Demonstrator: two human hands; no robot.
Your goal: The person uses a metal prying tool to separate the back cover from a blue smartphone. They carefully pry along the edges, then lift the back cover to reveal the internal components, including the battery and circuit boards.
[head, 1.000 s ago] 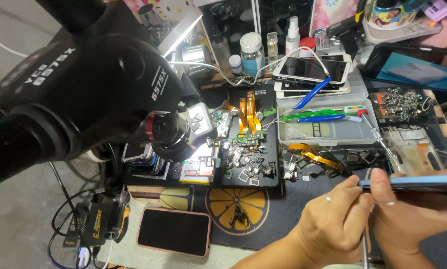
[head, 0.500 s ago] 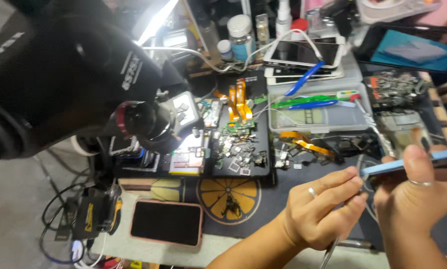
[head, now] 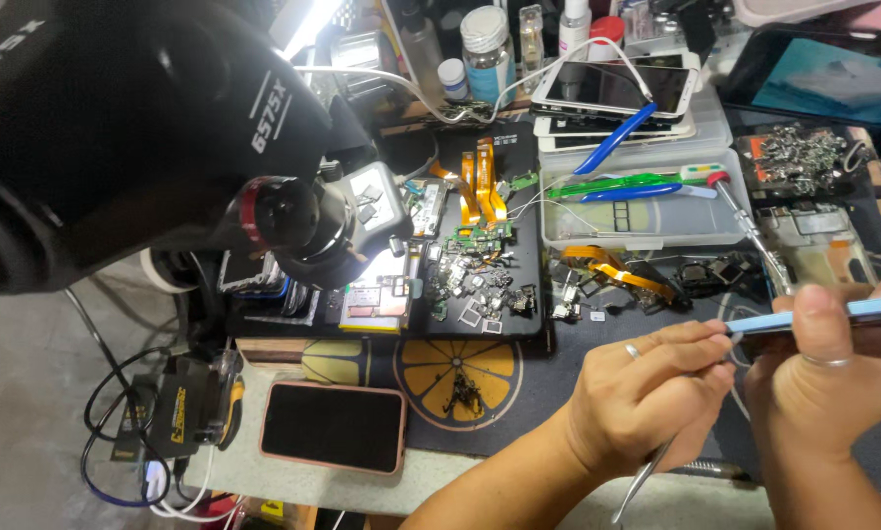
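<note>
Right hand [head: 833,378]: closed grip, thumb up over the near edge of a light-blue phone [head: 823,316], fingers curled beneath it; a ring shows on one finger.
Light-blue phone: held edge-on and roughly level above the worktop at the right of the view; its right end runs out of frame.
Left hand [head: 647,393]: closed grip pinching metal tweezers [head: 642,481]; ring on one finger.
Metal tweezers: shaft slants down and left below the left hand; the working tips are hidden behind the fingers, just beside the phone's left end.
Relation: phone's left end lies between the two hands, touching the right thumb; contact with the tweezers cannot be told.
Microscope [head: 146,128]: large black body at upper left, lens lit, over a black tray [head: 519,329] of small phone parts and orange flex cables.
Pink-cased phone [head: 333,425]: face down or dark, flat on the worktop [head: 480,461] at lower left, well apart from both hands.
Clear plastic box [head: 647,216]: behind the hands, carrying blue-handled and green-handled tools.
</note>
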